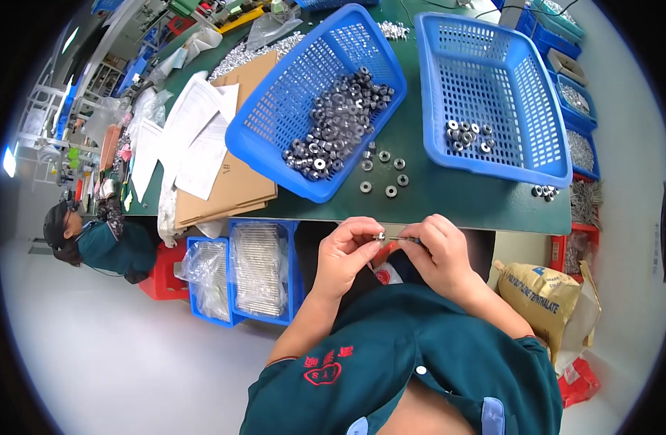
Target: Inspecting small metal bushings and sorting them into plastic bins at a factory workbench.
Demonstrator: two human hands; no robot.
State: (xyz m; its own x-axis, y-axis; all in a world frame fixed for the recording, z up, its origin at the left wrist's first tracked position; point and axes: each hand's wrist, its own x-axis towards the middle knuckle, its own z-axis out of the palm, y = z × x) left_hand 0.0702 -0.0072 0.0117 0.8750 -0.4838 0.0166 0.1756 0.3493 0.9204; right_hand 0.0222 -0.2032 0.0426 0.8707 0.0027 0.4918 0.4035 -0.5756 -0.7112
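In front of the table edge, my left hand (343, 255) pinches a small shiny metal ring-like part (380, 236) between thumb and fingers. My right hand (446, 255) is closed on a thin rod-like tool (404, 239), whose narrow tip points at the small part. Whether the tip touches it I cannot tell. Beyond my hands, several loose metal rings (391, 191) lie on the green table (463, 199). A tilted blue perforated basket (264, 130) at left holds a heap of such rings (340, 116). Another blue basket (434, 72) at right contains a smaller group (469, 135).
Cardboard sheets (228, 192) and papers (199, 138) lie left of the tilted basket. Below the table stand blue bins (293, 268) of wrapped rods. A yellow sack (539, 297) is at my right, stacked parts bins (583, 109) beyond. A co-worker (119, 246) is at far left.
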